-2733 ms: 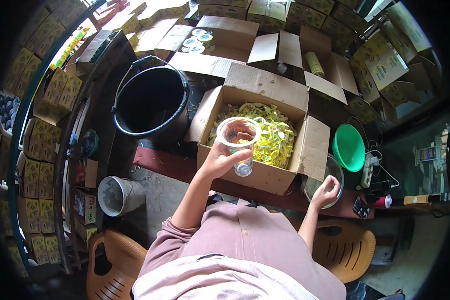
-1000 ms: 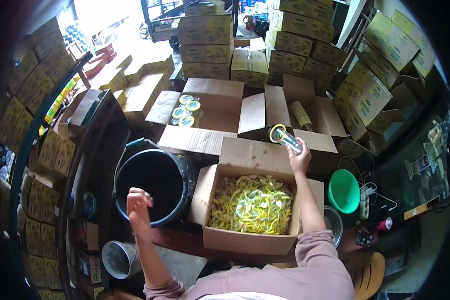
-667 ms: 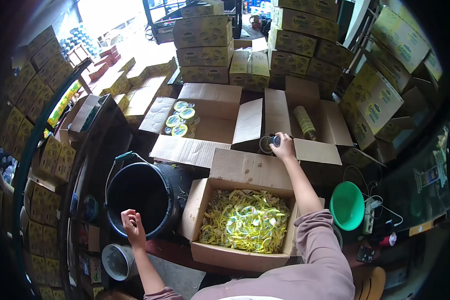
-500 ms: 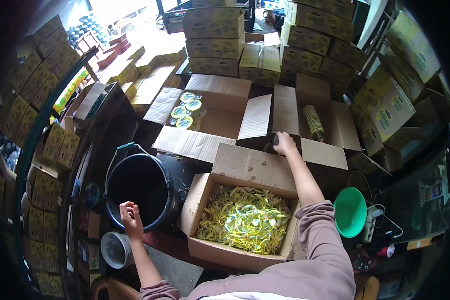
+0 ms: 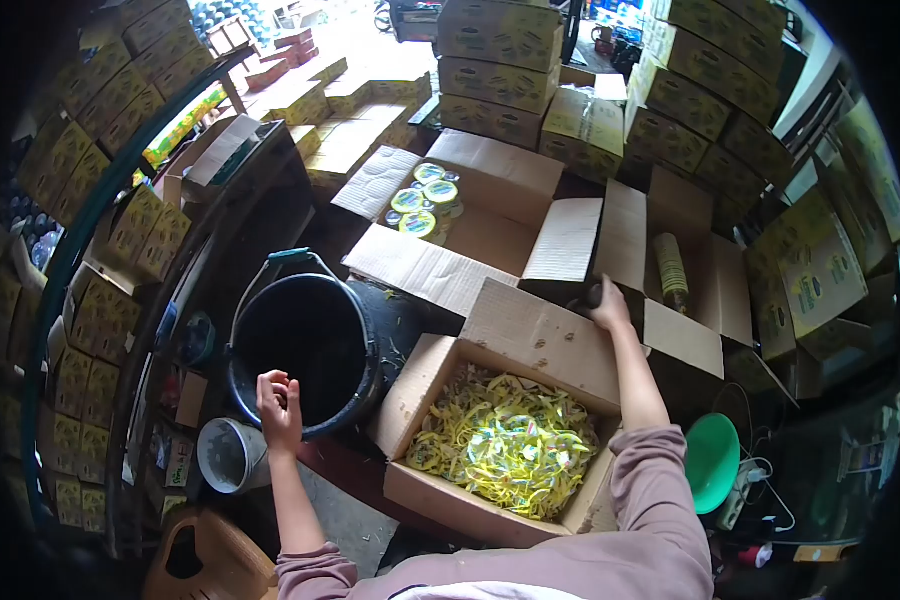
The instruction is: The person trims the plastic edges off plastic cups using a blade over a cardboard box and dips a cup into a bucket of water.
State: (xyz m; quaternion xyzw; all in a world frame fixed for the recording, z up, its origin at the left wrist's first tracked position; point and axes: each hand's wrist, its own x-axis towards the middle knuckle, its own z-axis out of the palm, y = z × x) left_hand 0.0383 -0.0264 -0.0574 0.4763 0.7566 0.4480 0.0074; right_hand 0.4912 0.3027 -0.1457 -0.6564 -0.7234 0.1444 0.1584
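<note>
Yellow printed cartons (image 5: 495, 80) stand beyond the dark bench (image 5: 398, 325). The left hand (image 5: 280, 408) half-curls by the black plastic bucket (image 5: 370, 350); the right hand (image 5: 607, 306) is mostly closed, contents unclear.

Green bowl (image 5: 713, 463); black bucket (image 5: 303, 345); yellow strips (image 5: 520, 440)

"Where's your right hand (image 5: 610, 306)?"
"By the flaps between the carton with round lids (image 5: 500, 240) and the one with stacked cups (image 5: 722, 275), at something dark (image 5: 592, 296), too shadowed to name."
"And the left?"
"My left hand (image 5: 280, 408), fingers curled, is near the black bucket (image 5: 372, 350)."
</note>
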